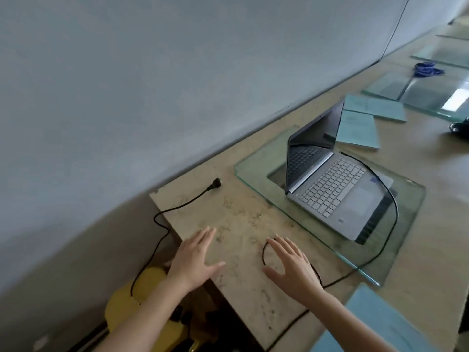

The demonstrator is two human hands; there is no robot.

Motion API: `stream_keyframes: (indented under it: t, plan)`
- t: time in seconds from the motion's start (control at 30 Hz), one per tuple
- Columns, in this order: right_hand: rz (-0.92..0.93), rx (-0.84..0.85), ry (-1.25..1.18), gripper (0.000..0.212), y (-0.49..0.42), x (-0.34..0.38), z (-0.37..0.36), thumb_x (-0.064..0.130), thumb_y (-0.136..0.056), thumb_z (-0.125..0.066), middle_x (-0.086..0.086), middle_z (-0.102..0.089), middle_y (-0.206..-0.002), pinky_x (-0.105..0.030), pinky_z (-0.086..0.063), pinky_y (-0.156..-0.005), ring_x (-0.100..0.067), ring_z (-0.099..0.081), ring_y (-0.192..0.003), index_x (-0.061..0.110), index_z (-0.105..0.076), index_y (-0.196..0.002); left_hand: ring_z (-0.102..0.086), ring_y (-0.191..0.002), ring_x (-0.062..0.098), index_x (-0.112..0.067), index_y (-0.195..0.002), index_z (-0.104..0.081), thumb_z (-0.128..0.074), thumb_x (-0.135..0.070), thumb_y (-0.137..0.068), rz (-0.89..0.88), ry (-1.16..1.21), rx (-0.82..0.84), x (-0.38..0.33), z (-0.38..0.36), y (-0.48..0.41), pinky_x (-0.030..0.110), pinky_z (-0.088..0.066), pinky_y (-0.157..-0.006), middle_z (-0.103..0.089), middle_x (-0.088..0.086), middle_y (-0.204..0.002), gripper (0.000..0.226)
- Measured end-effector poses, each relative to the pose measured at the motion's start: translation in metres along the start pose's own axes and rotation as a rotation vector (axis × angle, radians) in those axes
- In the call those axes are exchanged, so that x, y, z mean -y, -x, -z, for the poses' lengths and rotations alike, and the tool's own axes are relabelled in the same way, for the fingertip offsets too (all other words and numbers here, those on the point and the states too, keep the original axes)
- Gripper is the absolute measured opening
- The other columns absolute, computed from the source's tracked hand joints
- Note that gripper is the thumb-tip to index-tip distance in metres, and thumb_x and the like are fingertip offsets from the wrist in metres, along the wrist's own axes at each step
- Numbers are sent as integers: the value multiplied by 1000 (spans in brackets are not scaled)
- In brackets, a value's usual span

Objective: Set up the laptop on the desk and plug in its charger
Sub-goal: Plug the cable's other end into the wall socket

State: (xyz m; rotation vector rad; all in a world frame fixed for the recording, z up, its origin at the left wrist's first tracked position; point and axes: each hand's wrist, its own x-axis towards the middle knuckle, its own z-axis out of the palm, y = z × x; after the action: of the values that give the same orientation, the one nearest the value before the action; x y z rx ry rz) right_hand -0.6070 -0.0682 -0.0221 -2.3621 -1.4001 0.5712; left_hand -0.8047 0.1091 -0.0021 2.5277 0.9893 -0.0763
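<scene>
A silver laptop (pixel 337 189) stands with its lid up on a glass plate (pixel 256 161) on the beige desk (pixel 243 217); its screen is dark. A black charger cable (pixel 392 224) runs from the laptop's right side, curves round its front and passes under my right hand (pixel 291 270). A black plug (pixel 215 184) lies loose on the desk near the wall, its cord dropping over the desk's left end. My left hand (pixel 196 260) hovers flat over the desk's left edge. Both hands hold nothing, fingers spread.
Light blue booklets (pixel 357 130) lie behind the laptop, and another blue sheet (pixel 380 323) lies at the near right. More glass plates (pixel 431 90) and a blue cord bundle (pixel 426 68) sit farther right. A yellow object (pixel 142 301) stands below the desk's left end. A grey wall runs behind.
</scene>
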Motion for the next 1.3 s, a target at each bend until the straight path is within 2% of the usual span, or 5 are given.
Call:
stream_keyframes:
  t: [0.23, 0.37, 0.63, 1.07, 1.3]
  plan:
    - [-73, 28, -78, 71, -41, 4, -23, 60, -82, -45, 11, -19, -158, -38, -16, -119, -11, -11, -147, 40, -21, -146, -24, -143, 18, -21, -150, -21, -58, -54, -84, 37, 3, 48, 29, 10, -100, 35, -27, -115, -26, 1, -156, 82]
    - [-136, 22, -97, 69, -49, -1, -24, 57, -83, -45, 13, -18, -158, -33, -14, -119, -9, -9, -146, 40, -22, -145, -53, -118, 30, -14, -142, -29, -62, -35, -86, 150, 96, -26, 33, 10, -164, 41, -49, -93, -46, 11, -139, 68]
    - [-219, 8, -75, 68, -46, -13, -23, 54, -84, -48, 16, -20, -156, -31, -13, -119, -7, -10, -145, 39, -23, -145, -48, -116, 35, -13, -121, -55, -62, -16, -81, 290, 248, -327, 34, -9, -240, 46, -44, -91, -56, 14, -121, 41]
    - [70, 96, -31, 62, -112, 67, -24, 53, -87, -45, 15, -25, -154, -41, -8, -119, -9, -12, -145, 37, -26, -144, -63, -67, 4, -32, -78, -71, -75, -26, -78, 294, 847, -524, 67, 42, -133, 22, -52, -66, -71, -14, -74, 7]
    - [356, 144, -9, 59, -136, 170, -42, 52, -86, -45, 15, -31, -151, -39, -11, -119, -8, -17, -143, 39, -30, -141, -59, -61, -5, -24, -85, -72, -75, -14, -77, 278, 1016, -759, 131, 113, -29, 12, -46, -58, -73, -15, -76, 13]
